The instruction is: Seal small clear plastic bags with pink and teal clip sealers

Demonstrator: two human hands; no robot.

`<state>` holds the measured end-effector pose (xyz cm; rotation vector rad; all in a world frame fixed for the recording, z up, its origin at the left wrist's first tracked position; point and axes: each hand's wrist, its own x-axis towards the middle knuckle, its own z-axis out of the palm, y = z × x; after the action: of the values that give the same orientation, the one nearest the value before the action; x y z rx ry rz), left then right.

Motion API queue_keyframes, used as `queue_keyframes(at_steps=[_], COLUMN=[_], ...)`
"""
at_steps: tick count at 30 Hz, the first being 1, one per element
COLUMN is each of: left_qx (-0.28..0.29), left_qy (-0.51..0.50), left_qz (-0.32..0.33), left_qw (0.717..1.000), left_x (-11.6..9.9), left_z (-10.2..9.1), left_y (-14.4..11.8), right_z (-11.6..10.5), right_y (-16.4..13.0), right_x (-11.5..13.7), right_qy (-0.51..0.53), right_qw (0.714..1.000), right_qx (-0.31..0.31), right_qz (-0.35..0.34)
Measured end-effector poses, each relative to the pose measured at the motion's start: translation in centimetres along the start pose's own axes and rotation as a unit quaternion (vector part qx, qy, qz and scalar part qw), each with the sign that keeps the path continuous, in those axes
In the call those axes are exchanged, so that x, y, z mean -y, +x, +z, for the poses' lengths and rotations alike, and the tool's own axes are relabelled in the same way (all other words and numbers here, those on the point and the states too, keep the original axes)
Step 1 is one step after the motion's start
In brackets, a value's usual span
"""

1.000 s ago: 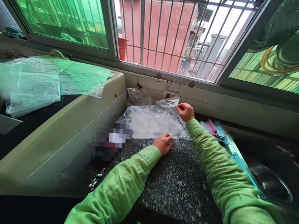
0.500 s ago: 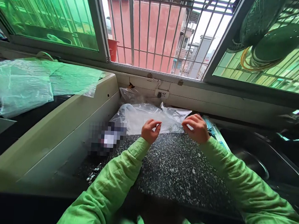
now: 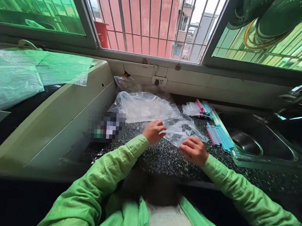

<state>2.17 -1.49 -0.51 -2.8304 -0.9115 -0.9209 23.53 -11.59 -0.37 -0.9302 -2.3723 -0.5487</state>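
- The small clear plastic bag lies on the dark speckled surface, held between both hands and just ahead of them, at about 12 o'clock from the person's chest.
- Its long axis runs from 10 o'clock to 4 o'clock, across the person rather than away.
- The left hand pinches the bag's near left edge with thumb and fingers.
- The right hand is curled on the bag's near right edge, gripping it. Both hands touch the bag; neither is clearly nearer.
- A larger clear plastic sheet lies just beyond, at 11 o'clock from the left hand.
- A row of pink and blue strips lies at 2 o'clock from the right hand, near the sink.
- No brand, label or writing can be read; one patch near the left hand is blurred out.
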Motion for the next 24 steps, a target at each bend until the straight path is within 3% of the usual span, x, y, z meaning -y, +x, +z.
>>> queue_keyframes(at_steps=[3, 7, 12, 16, 21, 24], left_qx=[0.031, 0.019, -0.022, -0.051, -0.058, -0.062], left_qy=[-0.003, 0.001, -0.007, -0.018, -0.026, -0.016], left_qz=[0.011, 0.034, 0.06, 0.079, 0.081, 0.084], left_qw=[0.999, 0.999, 0.998, 0.995, 0.995, 0.994], left_x=[-0.7, -1.5, -2.0, -1.9, -2.0, -2.1], left_z=[0.7, 0.6, -0.8, -2.4, -3.6, -3.9], left_y=[-0.6, -1.6, -3.7, -6.3, -9.2, -10.3], right_z=[0.0, -0.2, -1.6, -3.2, -3.1, -2.0], right_y=[-1.1, -2.0, -2.4, -2.6, -1.9, -0.4], right_x=[0.4, 1.0, 1.8, 0.4, -3.8, -4.7], right_qy=[0.007, 0.024, 0.049, 0.032, 0.065, 0.103], right_qw=[1.0, 0.999, 0.995, 0.983, 0.963, 0.942], right_qx=[0.008, 0.013, -0.004, -0.034, 0.072, 0.117], right_qz=[0.009, 0.027, 0.081, 0.175, 0.251, 0.298])
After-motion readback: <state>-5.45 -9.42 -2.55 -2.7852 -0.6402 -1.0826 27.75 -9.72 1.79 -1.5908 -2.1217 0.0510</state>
